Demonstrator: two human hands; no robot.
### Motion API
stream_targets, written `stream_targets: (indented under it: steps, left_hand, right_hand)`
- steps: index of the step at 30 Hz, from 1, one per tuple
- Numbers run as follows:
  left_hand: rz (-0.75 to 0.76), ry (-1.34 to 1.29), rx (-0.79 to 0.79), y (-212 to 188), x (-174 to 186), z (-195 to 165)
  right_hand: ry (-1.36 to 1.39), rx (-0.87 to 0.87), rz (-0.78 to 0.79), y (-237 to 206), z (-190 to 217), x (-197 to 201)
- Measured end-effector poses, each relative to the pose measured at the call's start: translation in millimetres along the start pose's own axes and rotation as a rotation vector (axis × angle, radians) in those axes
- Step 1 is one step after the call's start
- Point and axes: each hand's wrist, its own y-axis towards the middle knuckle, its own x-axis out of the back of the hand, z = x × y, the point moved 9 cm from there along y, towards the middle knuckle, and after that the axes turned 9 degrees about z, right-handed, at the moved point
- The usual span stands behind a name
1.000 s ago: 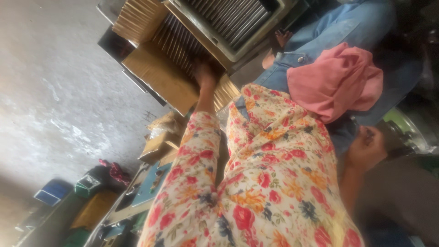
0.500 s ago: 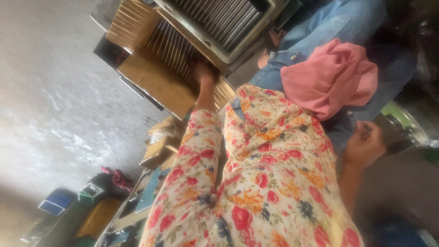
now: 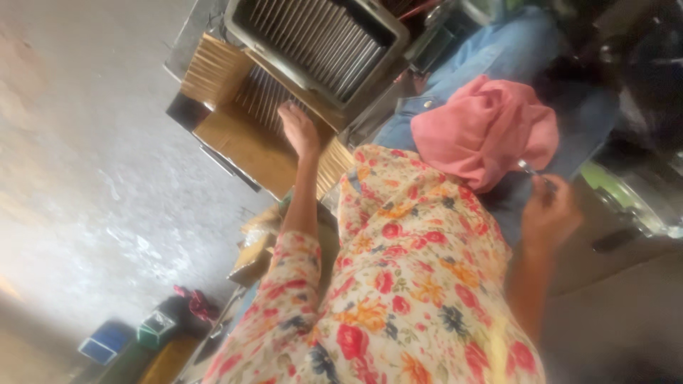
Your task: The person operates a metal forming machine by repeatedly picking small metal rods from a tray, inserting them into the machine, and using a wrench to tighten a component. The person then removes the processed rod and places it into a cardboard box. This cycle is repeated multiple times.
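Observation:
Neither of my hands shows in the head view. A co-worker in a floral garment (image 3: 405,284) and a pink head cloth (image 3: 491,128) fills the middle, seen from behind. One of their hands (image 3: 299,128) rests on thin metal strips in an open cardboard box (image 3: 242,146). Their other hand (image 3: 549,213) is raised and pinches a small metal piece (image 3: 530,169).
A grey metal tray (image 3: 320,35) of ribbed strips lies beside the box. A second person in blue denim (image 3: 519,43) sits beyond the co-worker. Bare concrete floor (image 3: 78,156) spreads to the left. A blue box (image 3: 103,343) and other small items lie at the lower left.
The co-worker's hand with the metal piece has lifted higher and now shows more plainly. Their other hand stays at the box. The view has shifted slightly.

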Motion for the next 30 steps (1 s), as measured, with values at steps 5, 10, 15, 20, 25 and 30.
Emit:
stream_targets:
  steps: [5, 10, 15, 20, 25, 30]
  left_hand:
    - [0.156, -0.127, -0.706, -64.9, -64.6, -164.2]
    - [0.683, -0.213, -1.162, -203.0, -158.7, -285.0]
    - [1.407, -0.510, -0.504, -275.2, -195.1, -308.0]
    - [1.661, -0.669, 0.014, -293.9, -170.8, -305.6]
    - [1.728, -0.703, -0.027, -305.6, -152.4, -312.9]
    - [1.597, -0.753, -0.068, -311.6, -145.1, -309.3]
  right_hand:
    - [0.119, 0.142, -0.040, 25.0, 38.9, 1.9]
    - [0.501, 0.029, -0.376, 43.3, 58.3, 44.4]
    - [0.582, 0.048, -0.444, 36.8, 78.9, 79.5]
    - [0.311, 0.179, -0.415, 19.2, 99.0, 97.8]
    - [0.285, 0.311, -0.501, 5.2, 110.9, 106.7]
    - [0.333, 0.277, -0.544, -3.0, 109.5, 107.2]
